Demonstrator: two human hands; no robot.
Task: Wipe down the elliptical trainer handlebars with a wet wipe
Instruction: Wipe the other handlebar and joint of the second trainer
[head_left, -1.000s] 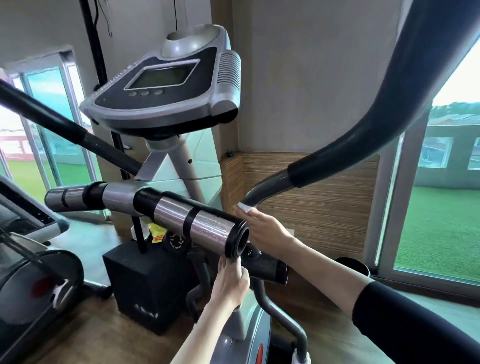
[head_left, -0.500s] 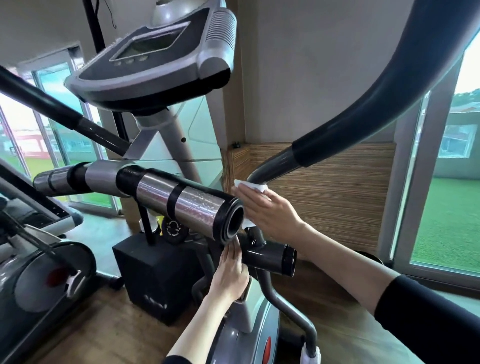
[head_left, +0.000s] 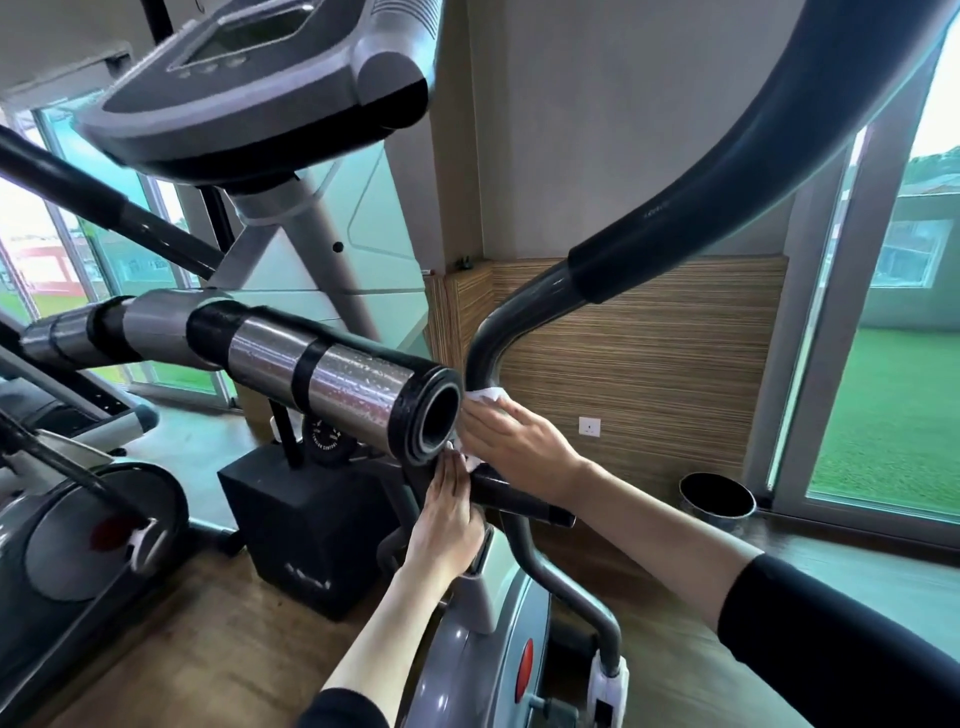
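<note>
Right hand (head_left: 519, 447) presses a white wipe (head_left: 485, 395) flat-fingered against the lower bend of the curved right handlebar (head_left: 649, 223). Left hand (head_left: 447, 519), fingers extended, rests against the short black bar (head_left: 519, 499); whether it grips cannot be told.

A plain grey wall (head_left: 649, 130) is seen at twelve o'clock, with a striped wood-grain panel (head_left: 649, 364) fitted below it and a white socket (head_left: 589, 426) set into that panel. Daylight is admitted by tall windows (head_left: 883, 364) at three and nine o'clock. The wooden floor (head_left: 208, 649) is laid at six o'clock. A round black bin (head_left: 717, 501) is placed at four o'clock.
</note>
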